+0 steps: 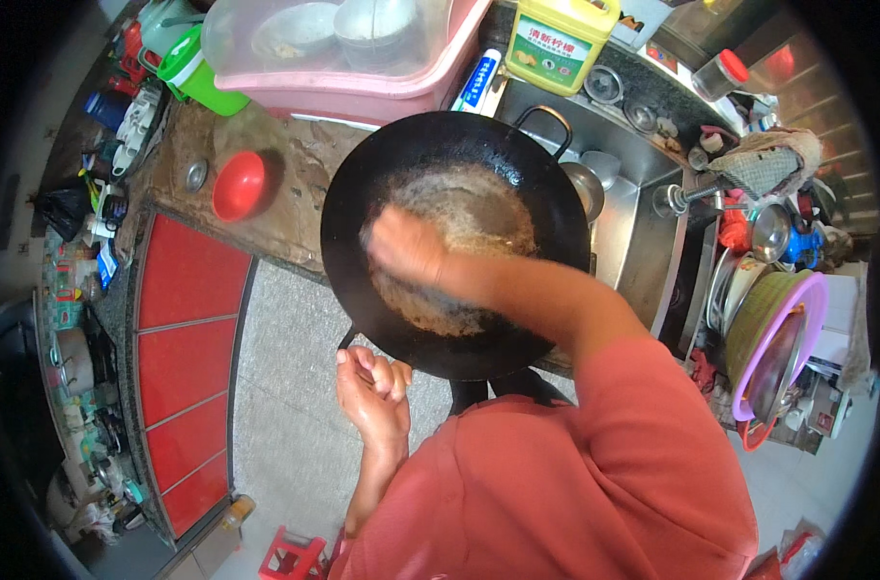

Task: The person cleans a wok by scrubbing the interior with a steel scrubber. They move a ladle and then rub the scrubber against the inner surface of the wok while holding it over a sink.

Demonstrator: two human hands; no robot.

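A large black wok (450, 355) with a worn, brownish-grey inner surface lies before me, its far right part over the sink. My left hand (374, 391) has its fingers curled at the wok's near-left loop handle (348, 336), gripping it. Inside the wok, my right hand (411, 246) is blurred and bent down against the left part of the inner surface. Whatever may be under its palm is hidden. The wok's other loop handle (556, 119) points over the sink at the far right.
A steel sink (624, 239) with a faucet (675, 199) lies right. On the stone counter (295, 156) sit a red bowl (239, 186), a small metal dish (196, 175), a green bucket (208, 76) and a pink tub (324, 98). A yellow jug (556, 43) stands behind the sink.
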